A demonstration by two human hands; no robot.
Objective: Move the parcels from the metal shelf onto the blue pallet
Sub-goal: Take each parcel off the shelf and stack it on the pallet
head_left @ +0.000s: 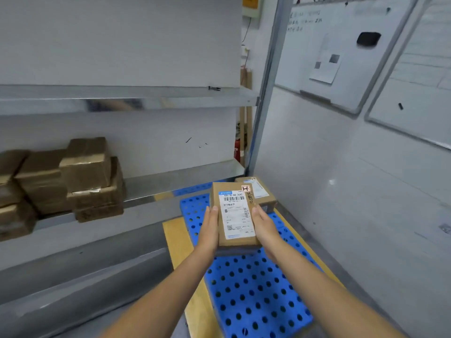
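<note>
A flat brown cardboard parcel with a white shipping label (235, 215) was held between both hands above the blue perforated plastic pallet (256, 289), label facing up and its long side pointing away from the person. The left hand (210, 230) clasped the parcel's left long edge and the right hand (264, 228) clasped the right one. In each grip the thumb lay along the top edge, while the other fingers were hidden beneath the box, so each grip was closed on the parcel rather than spread. Whether the parcel's underside touched the pallet could not be told.

At the pallet's far end, just beyond the held parcel, a second brown labelled parcel (261, 193) lay flat on the blue surface. The pallet rested on a yellow board (178, 242) on the floor, close beside the grey metal shelf (170, 184).

On that shelf, well to the left, a stack of brown taped cardboard parcels (73, 181) stood piled together. On the white wall to the right hung a whiteboard (341, 57) with a black eraser (368, 39) stuck to it.
</note>
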